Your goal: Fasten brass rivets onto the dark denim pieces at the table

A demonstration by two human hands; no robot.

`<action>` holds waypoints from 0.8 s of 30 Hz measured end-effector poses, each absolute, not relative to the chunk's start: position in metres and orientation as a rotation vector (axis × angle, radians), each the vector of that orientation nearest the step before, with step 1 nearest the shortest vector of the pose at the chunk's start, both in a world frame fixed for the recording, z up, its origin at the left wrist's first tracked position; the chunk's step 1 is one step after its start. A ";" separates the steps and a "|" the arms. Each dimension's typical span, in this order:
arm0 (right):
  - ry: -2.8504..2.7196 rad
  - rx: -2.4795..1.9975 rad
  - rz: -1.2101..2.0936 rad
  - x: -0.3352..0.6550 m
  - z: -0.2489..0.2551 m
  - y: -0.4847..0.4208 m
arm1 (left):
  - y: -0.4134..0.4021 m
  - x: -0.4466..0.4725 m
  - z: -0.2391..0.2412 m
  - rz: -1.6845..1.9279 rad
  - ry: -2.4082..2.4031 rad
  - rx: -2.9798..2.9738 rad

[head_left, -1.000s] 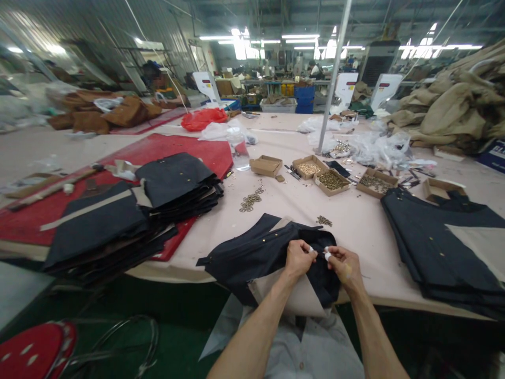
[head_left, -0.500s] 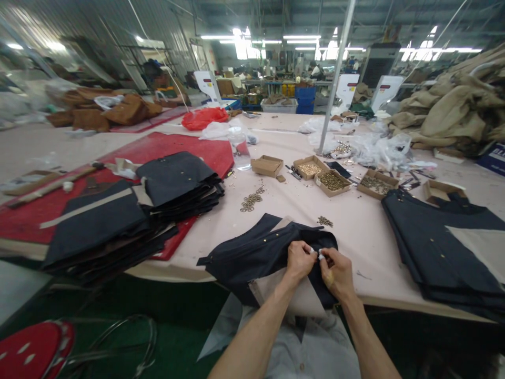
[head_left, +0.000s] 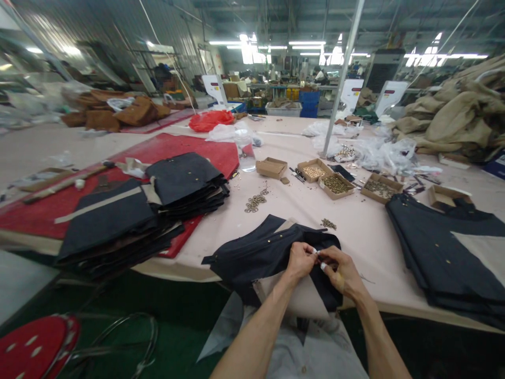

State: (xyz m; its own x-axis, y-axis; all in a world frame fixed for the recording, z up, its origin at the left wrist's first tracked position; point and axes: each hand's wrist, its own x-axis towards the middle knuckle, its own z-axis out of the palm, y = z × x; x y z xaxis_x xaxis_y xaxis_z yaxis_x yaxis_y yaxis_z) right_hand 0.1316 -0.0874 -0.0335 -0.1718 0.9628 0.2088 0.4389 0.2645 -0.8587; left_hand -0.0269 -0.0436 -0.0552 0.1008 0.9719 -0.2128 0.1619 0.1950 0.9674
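In the head view, the dark cloth [head_left: 244, 258] is lying at the near edge of the table [head_left: 292, 202], directly in front of the person, with its lower part hanging over toward the lap. Over the last second the right hand [head_left: 341, 268] has been closing in: it was working slightly apart from the left hand [head_left: 302, 260], and now its forefinger is meeting the left fingertips while its thumb is standing a little lower. That shift is suggesting that both hands are now working at one small spot toward the cloth's right end. The left hand is pinching narrow at the cloth; the right is bending its fingers narrowly too, but I cannot tell whether it is holding anything, since the fingertips are hiding what is between them. A white wrap [head_left: 323, 266] is showing on the right thumb. The cloth's long axis is running sideways across the person's front, its narrow, strap-like end pointing left and its bunched end lying under the hands. A pale panel [head_left: 303, 300] is slanting below the forearms. Just beyond the cloth a small heap of metal bits [head_left: 328, 224] is sitting, and loose rings [head_left: 255, 202] are lying farther left
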 end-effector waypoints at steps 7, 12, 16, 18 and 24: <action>-1.801 -1.212 0.789 0.144 -0.046 -0.066 | -0.043 -0.028 -0.059 0.882 1.408 1.325; -1.804 -1.223 0.836 0.142 -0.052 -0.059 | -0.044 -0.030 -0.062 0.871 1.424 1.367; -1.701 -1.282 1.023 0.141 -0.054 -0.053 | -0.043 -0.028 -0.061 0.841 1.433 1.325; -1.671 -1.306 1.085 0.140 -0.054 -0.052 | -0.044 -0.027 -0.058 0.826 1.447 1.311; -1.666 -1.333 1.081 0.139 -0.051 -0.053 | -0.045 -0.027 -0.054 0.885 1.383 1.290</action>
